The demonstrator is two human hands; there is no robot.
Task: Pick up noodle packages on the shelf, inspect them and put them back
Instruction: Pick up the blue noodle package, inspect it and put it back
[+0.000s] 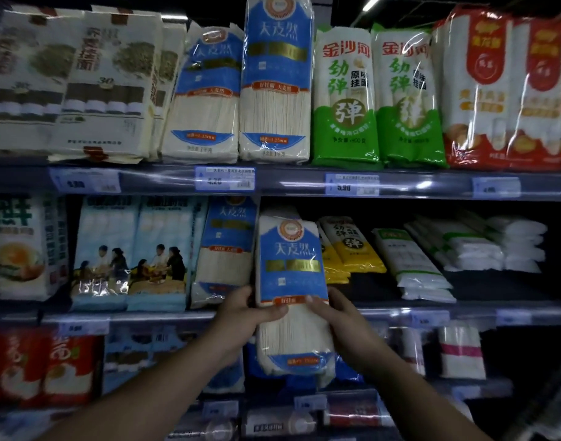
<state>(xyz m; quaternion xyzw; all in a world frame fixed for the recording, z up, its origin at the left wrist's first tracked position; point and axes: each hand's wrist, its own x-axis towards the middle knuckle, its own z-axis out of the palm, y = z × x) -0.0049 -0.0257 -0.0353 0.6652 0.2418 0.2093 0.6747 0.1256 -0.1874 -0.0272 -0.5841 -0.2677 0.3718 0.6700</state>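
Noodle pack (291, 291) was held upright, long axis 12-to-6 o'clock, blue label up. Grasped by left hand (241, 319) at 9, right hand (339, 316) at 3. Shelf (463, 308) behind was stocked with packs.

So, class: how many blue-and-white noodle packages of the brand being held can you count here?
4: two upright on the top shelf, one on the middle shelf, one held by both hands. More may hide behind.

"天麦然" on held noodle package (290, 265)
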